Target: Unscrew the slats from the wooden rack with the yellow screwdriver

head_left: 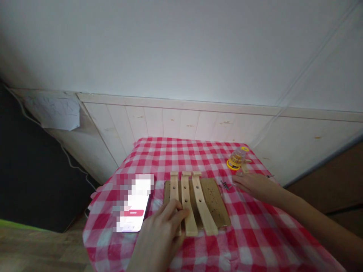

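Three pale, curved wooden pieces (198,194) with drilled holes lie side by side across a brown board (218,204) dotted with small holes. My left hand (167,223) is closed around the lower part of the leftmost piece (174,190), its fingertips beside the middle piece (190,223). Several dark screws (225,185) are scattered to the right of the board. Just beyond them, my right hand (248,182) rests low over the cloth with its fingers drawn together. Whatever lies between those fingertips is too small to make out.
A clear container with a yellow base (237,158) leans at the back right, beside a small pale wooden bit (245,169). At left lies a lit phone (134,211), partly blurred out. Red-and-white checked cloth (159,155) covers the table, which meets a white panelled wall (184,121).
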A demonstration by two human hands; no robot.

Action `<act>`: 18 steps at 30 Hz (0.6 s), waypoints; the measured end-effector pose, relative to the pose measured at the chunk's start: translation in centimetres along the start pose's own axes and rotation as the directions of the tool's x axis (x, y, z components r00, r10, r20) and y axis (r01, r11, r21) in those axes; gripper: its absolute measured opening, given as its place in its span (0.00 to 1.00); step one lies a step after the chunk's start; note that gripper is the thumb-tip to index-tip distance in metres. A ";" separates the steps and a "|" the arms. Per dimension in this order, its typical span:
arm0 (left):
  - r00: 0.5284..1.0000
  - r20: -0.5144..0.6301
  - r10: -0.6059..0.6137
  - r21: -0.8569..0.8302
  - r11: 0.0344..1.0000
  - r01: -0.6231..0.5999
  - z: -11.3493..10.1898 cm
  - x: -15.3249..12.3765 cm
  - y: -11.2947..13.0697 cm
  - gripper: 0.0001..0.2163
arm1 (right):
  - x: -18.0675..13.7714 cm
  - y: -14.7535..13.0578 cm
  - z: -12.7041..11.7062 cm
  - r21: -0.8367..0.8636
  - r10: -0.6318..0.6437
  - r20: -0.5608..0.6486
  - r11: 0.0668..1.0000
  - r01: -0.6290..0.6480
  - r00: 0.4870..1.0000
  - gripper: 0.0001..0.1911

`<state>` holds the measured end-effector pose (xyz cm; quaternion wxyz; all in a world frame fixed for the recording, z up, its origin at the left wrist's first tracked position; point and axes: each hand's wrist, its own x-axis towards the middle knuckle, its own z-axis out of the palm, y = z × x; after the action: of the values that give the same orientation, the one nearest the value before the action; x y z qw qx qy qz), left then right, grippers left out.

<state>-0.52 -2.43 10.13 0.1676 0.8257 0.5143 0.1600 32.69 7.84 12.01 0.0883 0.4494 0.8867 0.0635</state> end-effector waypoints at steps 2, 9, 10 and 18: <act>0.998 -0.049 0.038 0.009 0.999 -0.038 0.3 0.0 -0.1 0.24 | 0.2 -0.5 0.5 0.020 0.002 0.023 1.000 -0.003 1.000 0.12; 0.982 -0.143 0.122 0.017 0.992 -0.121 0.9 -0.3 -0.5 0.24 | 1.6 -1.4 1.0 0.085 0.056 -0.020 0.995 -0.054 0.998 0.08; 0.980 -0.153 0.130 0.020 0.992 -0.128 0.9 -0.3 -0.5 0.23 | 1.7 -1.3 0.9 0.099 0.070 -0.040 0.993 -0.066 0.997 0.08; 0.960 -0.235 0.150 -0.016 0.987 -0.158 1.4 -0.5 -1.0 0.24 | 1.5 -2.0 -2.6 0.449 0.137 -0.386 0.892 0.056 0.912 0.08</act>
<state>-0.92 -2.62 8.37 0.1074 0.8357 0.4618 0.2772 29.70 7.83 13.97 -0.2064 0.4530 0.8659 -0.0493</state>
